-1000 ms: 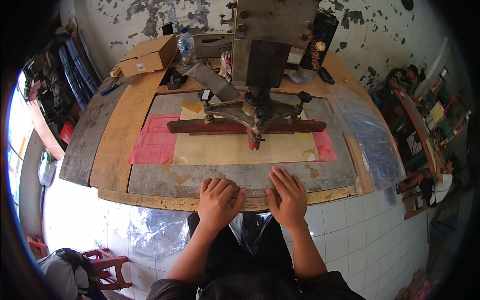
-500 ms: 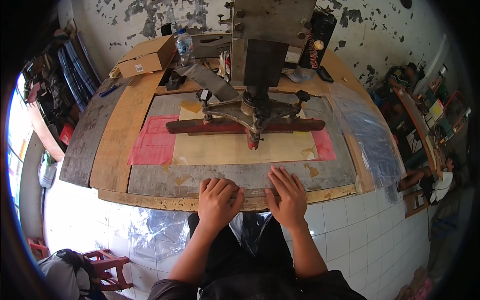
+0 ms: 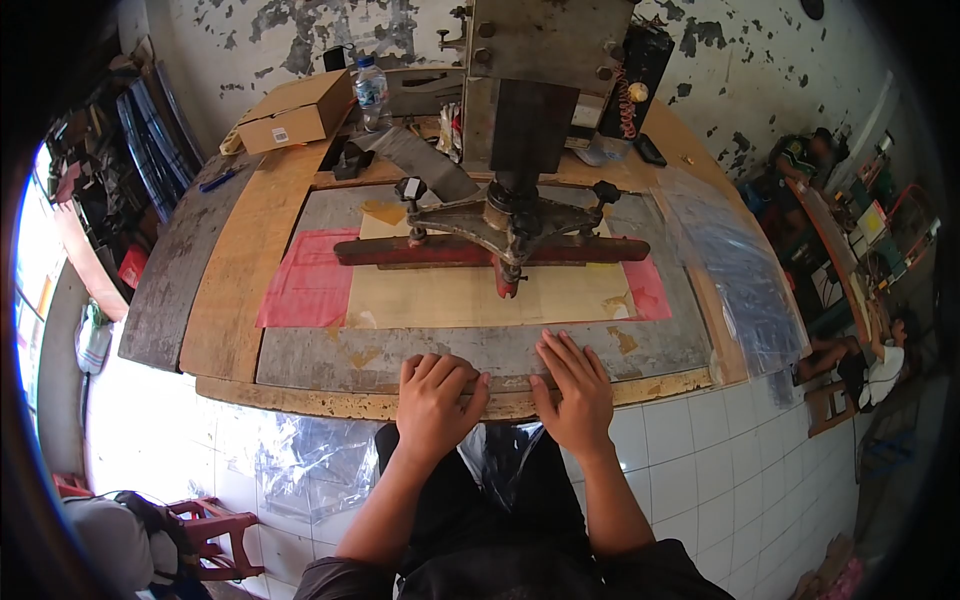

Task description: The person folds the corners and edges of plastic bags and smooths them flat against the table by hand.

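My left hand [image 3: 434, 400] rests on the near edge of the metal press bed [image 3: 480, 355], its fingers curled under and the thumb out to the side. Beside it, my right hand [image 3: 573, 392] lies flat on the same edge with its fingers stretched forward, holding nothing. Beyond both hands a pale yellow sheet [image 3: 450, 305] lies over a red-pink translucent sheet [image 3: 300, 295], which shows at both ends. Above these sheets hangs the press head's long red bar [image 3: 400, 253], carried by a metal bracket [image 3: 460, 221]; the bar hides part of the yellow sheet.
At the back stand a cardboard box [image 3: 295, 112] and a water bottle [image 3: 370, 95], left of the press column [image 3: 530, 125]. Clear plastic sheets [image 3: 745, 285] drape over the right side. A red stool [image 3: 225, 540] is at lower left. Other people [image 3: 885, 365] sit at far right.
Both hands keep the same place and pose. The view shifts very slightly; the press and sheets look unchanged.
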`<action>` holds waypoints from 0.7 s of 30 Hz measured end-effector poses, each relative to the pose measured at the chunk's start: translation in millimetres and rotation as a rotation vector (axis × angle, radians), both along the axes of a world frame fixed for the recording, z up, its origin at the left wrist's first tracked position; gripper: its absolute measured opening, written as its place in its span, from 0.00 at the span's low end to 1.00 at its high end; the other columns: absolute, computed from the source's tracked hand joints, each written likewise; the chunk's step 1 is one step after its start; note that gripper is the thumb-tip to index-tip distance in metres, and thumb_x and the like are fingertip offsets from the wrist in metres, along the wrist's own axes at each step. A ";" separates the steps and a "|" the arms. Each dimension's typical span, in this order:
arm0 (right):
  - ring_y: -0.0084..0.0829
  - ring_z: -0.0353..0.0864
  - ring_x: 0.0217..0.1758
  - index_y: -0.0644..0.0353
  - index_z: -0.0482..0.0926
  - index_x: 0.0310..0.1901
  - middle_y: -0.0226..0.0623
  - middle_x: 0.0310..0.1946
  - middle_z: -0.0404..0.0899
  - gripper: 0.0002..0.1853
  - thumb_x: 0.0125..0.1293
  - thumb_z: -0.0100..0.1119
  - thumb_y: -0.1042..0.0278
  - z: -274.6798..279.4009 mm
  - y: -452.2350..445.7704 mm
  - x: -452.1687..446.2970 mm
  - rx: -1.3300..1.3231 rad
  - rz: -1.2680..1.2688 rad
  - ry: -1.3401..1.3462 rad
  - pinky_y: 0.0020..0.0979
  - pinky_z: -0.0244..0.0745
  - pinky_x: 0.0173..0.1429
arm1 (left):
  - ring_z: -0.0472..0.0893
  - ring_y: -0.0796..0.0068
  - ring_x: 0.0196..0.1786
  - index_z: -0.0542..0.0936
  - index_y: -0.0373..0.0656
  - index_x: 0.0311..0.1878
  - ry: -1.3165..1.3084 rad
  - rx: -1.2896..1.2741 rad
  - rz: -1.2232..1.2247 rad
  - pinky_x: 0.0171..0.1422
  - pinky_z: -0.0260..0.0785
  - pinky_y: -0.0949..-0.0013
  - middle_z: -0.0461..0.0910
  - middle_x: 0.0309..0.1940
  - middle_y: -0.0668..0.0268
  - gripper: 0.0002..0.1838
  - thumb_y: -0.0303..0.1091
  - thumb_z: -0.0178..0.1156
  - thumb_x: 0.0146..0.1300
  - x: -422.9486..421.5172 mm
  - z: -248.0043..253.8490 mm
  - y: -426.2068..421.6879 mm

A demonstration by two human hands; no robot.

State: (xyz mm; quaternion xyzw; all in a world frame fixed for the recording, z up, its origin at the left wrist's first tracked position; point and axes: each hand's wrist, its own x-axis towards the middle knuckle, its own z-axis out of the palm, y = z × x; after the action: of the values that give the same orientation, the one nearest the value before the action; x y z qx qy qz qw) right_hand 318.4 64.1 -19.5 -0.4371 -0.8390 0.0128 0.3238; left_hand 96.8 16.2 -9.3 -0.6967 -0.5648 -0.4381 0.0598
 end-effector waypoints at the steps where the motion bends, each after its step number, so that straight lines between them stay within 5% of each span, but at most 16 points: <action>1: 0.43 0.78 0.79 0.60 0.83 0.68 0.40 0.73 0.82 0.24 0.73 0.66 0.61 0.1 -0.1 -0.1 0.001 0.000 -0.001 0.55 0.69 0.81 | 0.83 0.66 0.40 0.83 0.46 0.33 0.001 0.002 0.000 0.58 0.71 0.57 0.84 0.35 0.72 0.08 0.33 0.74 0.63 0.0 0.2 0.0; 21: 0.43 0.76 0.80 0.60 0.83 0.67 0.40 0.73 0.81 0.23 0.75 0.65 0.60 -4.0 -2.0 -0.1 0.009 0.009 0.029 0.53 0.66 0.82 | 0.83 0.62 0.42 0.85 0.44 0.33 -0.053 0.007 -0.006 0.59 0.70 0.57 0.85 0.34 0.69 0.07 0.34 0.72 0.65 -3.4 -4.8 -0.7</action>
State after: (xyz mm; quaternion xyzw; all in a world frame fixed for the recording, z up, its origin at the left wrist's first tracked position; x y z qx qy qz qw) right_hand 318.4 62.1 -23.5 -0.4314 -0.8362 0.0168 0.3381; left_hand 93.5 15.6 -14.2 -0.6863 -0.5626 -0.4586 0.0458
